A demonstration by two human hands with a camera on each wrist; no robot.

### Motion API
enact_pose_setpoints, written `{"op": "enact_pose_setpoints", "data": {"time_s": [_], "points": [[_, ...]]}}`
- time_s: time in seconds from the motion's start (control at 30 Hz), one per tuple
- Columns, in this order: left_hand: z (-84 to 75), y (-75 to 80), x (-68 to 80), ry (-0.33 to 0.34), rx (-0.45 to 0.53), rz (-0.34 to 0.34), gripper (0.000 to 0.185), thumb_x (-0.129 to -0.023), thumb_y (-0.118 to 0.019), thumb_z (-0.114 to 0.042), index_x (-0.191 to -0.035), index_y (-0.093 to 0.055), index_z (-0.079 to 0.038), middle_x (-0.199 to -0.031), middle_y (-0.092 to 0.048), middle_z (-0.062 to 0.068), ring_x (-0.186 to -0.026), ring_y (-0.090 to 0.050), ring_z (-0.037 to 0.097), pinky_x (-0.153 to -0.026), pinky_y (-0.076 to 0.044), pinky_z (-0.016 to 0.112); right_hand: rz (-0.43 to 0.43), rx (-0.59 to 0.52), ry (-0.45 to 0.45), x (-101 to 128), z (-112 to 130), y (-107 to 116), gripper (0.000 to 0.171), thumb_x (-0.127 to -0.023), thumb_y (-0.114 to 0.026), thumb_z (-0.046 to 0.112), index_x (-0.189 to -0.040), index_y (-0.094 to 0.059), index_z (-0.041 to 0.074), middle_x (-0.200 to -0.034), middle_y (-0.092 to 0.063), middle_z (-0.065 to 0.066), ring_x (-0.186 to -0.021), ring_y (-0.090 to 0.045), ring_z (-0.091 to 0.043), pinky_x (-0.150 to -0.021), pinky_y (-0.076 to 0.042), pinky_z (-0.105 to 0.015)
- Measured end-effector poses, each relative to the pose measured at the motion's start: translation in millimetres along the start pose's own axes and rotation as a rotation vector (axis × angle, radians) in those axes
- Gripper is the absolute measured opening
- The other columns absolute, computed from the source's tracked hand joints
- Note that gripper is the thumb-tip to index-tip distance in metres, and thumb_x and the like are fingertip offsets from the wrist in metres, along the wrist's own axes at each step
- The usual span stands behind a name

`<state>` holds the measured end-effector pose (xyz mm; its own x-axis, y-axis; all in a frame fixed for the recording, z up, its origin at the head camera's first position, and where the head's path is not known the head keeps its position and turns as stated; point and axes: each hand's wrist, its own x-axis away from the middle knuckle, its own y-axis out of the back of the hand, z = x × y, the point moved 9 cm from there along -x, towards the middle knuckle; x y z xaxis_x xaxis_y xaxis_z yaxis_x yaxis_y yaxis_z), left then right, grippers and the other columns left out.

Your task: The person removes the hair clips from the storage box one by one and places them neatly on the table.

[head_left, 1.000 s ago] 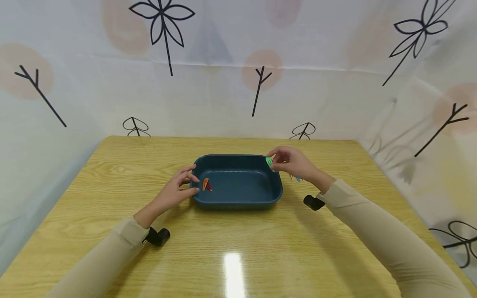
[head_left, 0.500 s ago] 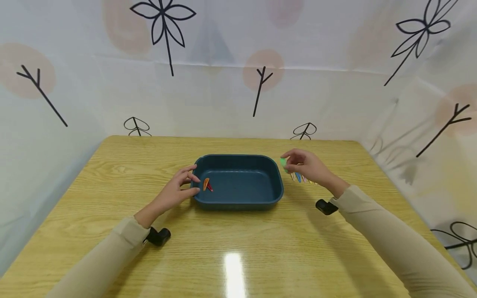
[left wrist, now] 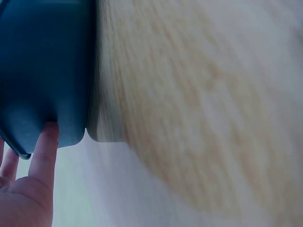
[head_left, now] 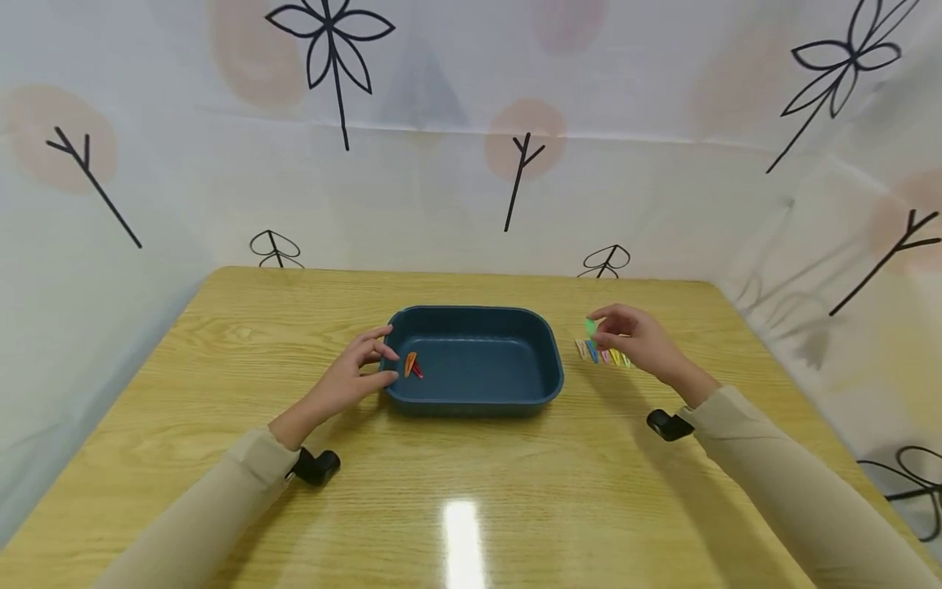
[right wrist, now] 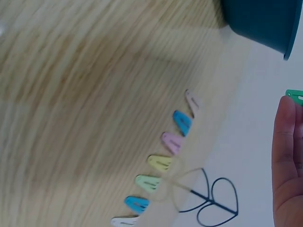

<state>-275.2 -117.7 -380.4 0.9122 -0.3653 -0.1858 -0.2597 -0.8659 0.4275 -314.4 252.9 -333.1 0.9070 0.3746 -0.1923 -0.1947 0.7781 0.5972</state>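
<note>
A dark blue rectangular tub (head_left: 471, 406) stands mid-table, an orange hair clip (head_left: 410, 364) and a red one (head_left: 418, 370) lying at its left end. My left hand (head_left: 346, 384) rests at the tub's left rim with relaxed, spread fingers; in the left wrist view one digit lies along the tub's wall. Between right thumb and fingertips I pinch a green hair clip (head_left: 591, 327), my right hand (head_left: 640, 339) being right of the tub. Below it lies a row of several hair clips, among them a blue one (right wrist: 182, 122), a pink one (right wrist: 171, 142) and a yellow one (right wrist: 159, 162).
The light wooden table (head_left: 309, 523) reaches back to a pale patterned cloth (head_left: 427, 196), which also hangs at both sides. Each wrist carries a black camera mount, such as the one on the right wrist (head_left: 668, 424).
My right hand has moved rightward from the tub's right rim to above the row, still pinching the green hair clip. The left hand has stayed at the rim.
</note>
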Motion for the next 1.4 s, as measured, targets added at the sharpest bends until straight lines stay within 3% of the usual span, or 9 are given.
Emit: {"op": "enact_pose_setpoints", "data": {"time_s": [0.27,0.83,1.2,1.4], "points": [[1.1,-1.2,-1.0,0.002,0.006,0.003,0.019,-0.088,-0.064,-0.010,-0.103,-0.057,0.000,-0.149,-0.024,0.011,-0.123,-0.037,0.044,-0.096,-0.037,0.057,-0.055,-0.061,0.001,15,-20,19,0.032,-0.092,-0.058,0.004,-0.120,-0.050,-0.010,-0.089,-0.056,-0.020,-0.078,-0.063,-0.022,-0.072,-0.055,-0.036],[1.8,1.2,-0.1,-0.005,-0.012,0.000,0.018,-0.088,-0.064,-0.010,-0.103,-0.057,-0.001,-0.148,-0.025,0.010,-0.123,-0.038,0.043,-0.095,-0.039,0.055,-0.143,0.011,-0.094,35,-58,54,0.036,-0.092,-0.058,0.008,-0.122,-0.050,-0.010,-0.092,-0.057,-0.016,-0.076,-0.065,-0.014,-0.071,-0.055,-0.034],[1.1,1.0,-0.1,-0.009,-0.012,0.008,0.020,-0.089,-0.064,-0.011,-0.103,-0.056,0.001,-0.149,-0.025,0.010,-0.123,-0.038,0.043,-0.096,-0.038,0.055,-0.090,0.032,-0.160,45,-85,61,0.037,-0.093,-0.055,0.003,-0.124,-0.046,-0.016,-0.091,-0.057,-0.024,-0.074,-0.065,-0.018,-0.069,-0.055,-0.031],[1.3,1.7,0.6,-0.021,-0.015,0.004,0.020,-0.089,-0.064,-0.011,-0.103,-0.056,0.001,-0.148,-0.025,0.011,-0.121,-0.039,0.043,-0.095,-0.039,0.055,-0.030,0.023,-0.264,49,-105,61,0.040,-0.093,-0.054,0.001,-0.126,-0.042,-0.018,-0.092,-0.058,-0.023,-0.072,-0.064,-0.015,-0.066,-0.055,-0.030]]}}
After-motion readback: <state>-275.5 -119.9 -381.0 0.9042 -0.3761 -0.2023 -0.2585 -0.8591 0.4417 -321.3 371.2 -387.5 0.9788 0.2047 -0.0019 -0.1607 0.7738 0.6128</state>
